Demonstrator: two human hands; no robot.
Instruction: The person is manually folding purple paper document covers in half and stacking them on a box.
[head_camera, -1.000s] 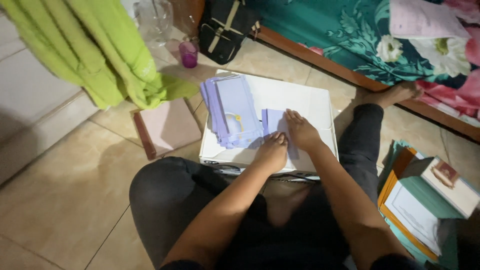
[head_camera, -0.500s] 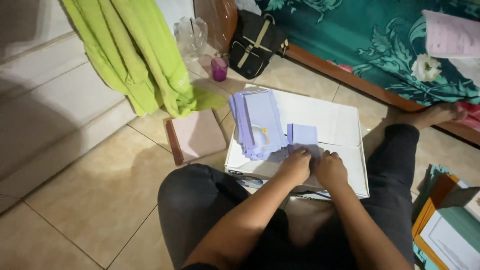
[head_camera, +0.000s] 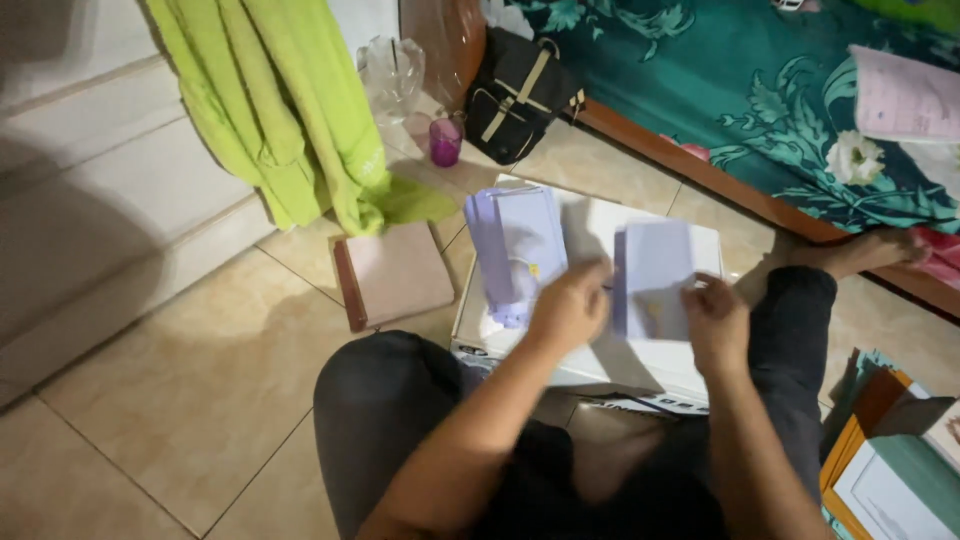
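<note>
I sit cross-legged on the floor with a flat white box across my lap. My left hand and my right hand hold a pale lilac paper sheet by its two side edges, lifted just above the box top. To the left of it, a stack of similar lilac sheets lies on the box, next to my left hand.
A pink-brown book lies on the tiled floor left of the box. A green cloth hangs behind it, beside a purple cup, a clear plastic bag and a black bag. A bed with a teal floral cover is at the far right; papers and folders are stacked near my right knee.
The small folded lilac piece under my hands is now a larger sheet held up between both hands, which have moved apart. The camera view has also shifted.
</note>
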